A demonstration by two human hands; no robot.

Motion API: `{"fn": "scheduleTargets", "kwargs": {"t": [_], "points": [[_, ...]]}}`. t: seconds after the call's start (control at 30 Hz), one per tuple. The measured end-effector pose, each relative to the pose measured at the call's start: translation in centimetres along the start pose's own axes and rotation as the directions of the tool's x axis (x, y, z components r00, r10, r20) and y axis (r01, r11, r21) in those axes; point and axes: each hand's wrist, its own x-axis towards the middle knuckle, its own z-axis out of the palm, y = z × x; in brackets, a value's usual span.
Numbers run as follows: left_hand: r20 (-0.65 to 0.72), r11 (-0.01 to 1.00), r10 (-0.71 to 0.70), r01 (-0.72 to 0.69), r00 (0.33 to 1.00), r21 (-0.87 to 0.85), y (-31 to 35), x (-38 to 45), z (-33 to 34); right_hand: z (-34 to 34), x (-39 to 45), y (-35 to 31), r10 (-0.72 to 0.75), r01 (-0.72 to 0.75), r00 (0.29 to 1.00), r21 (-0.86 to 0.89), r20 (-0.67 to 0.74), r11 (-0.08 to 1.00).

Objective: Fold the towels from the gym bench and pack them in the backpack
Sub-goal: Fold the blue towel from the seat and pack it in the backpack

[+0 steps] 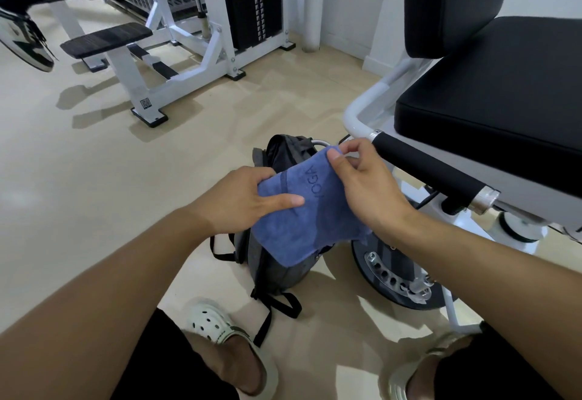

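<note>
A folded blue towel [310,207] with dark lettering is held just above a dark grey backpack [280,270] that stands upright on the floor, its top open. My left hand [242,199] grips the towel's left edge, thumb on top and fingers underneath. My right hand [362,183] pinches the towel's far right corner between thumb and fingers. The towel hides most of the backpack's opening. The black padded gym bench [497,109] stands at the right, with no towel showing on its seat.
A black foam-covered bar [425,168] of the bench juts out just right of my right hand. A white weight machine [189,53] stands at the back left. Another person's shoe [25,40] hangs at the far left. My feet in white clogs [220,333] flank the backpack.
</note>
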Motion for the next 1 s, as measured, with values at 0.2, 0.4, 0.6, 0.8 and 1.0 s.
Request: {"fn": "scheduleTargets", "kwargs": {"t": [0.2, 0.4, 0.6, 0.8, 1.0], "points": [[-0.043, 0.996, 0.004, -0.007, 0.999, -0.085, 0.1, -0.3, 0.0, 0.3, 0.1, 0.2, -0.087, 0.087, 0.996, -0.005, -0.005, 0.996], [-0.07, 1.0, -0.012, 0.011, 0.997, -0.008, 0.1, -0.4, 0.2, 0.2, -0.1, 0.5, -0.089, 0.092, 0.996, -0.1, 0.032, 0.991], [-0.054, 0.992, -0.091, 0.095, 0.994, 0.088, 0.0, -0.4, 0.1, 0.2, 0.0, 0.3, -0.053, 0.048, 0.997, -0.075, -0.062, 0.996], [-0.044, 0.993, -0.088, 0.084, 0.995, -0.085, 1.0, -0.8, -0.6, 0.2, 0.2, -0.3, 0.046, -0.046, 0.999, 0.059, -0.001, 0.997], [-0.141, 0.91, -0.206, 0.137, 0.968, -0.391, 0.0, -0.2, -1.8, -0.6, 0.1, 0.0, 0.186, -0.242, 0.855, 0.056, 0.484, 0.969]]}}
